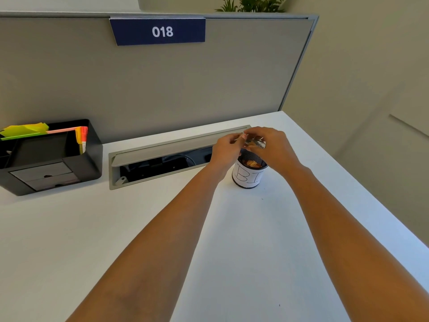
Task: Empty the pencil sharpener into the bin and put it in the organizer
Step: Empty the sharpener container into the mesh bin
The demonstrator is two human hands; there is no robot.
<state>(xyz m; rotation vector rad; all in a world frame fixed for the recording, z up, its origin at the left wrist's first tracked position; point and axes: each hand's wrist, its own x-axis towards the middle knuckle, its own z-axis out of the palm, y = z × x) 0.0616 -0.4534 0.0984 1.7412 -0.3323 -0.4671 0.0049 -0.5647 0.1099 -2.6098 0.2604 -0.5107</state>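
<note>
A small black mesh cup with a white paper label, the bin, stands on the white desk at the right. Wood shavings lie inside it. Both my hands hover right over its mouth. My left hand and my right hand pinch a small, partly clear and metallic pencil sharpener between them; most of it is hidden by my fingers. The black desk organizer sits at the far left against the partition, with sticky notes and paper tabs in its back compartments.
A grey cable hatch in the desk stands open between the organizer and the bin, with cables inside. A grey partition with a blue "018" sign closes off the back. The desk's right edge runs close by the bin.
</note>
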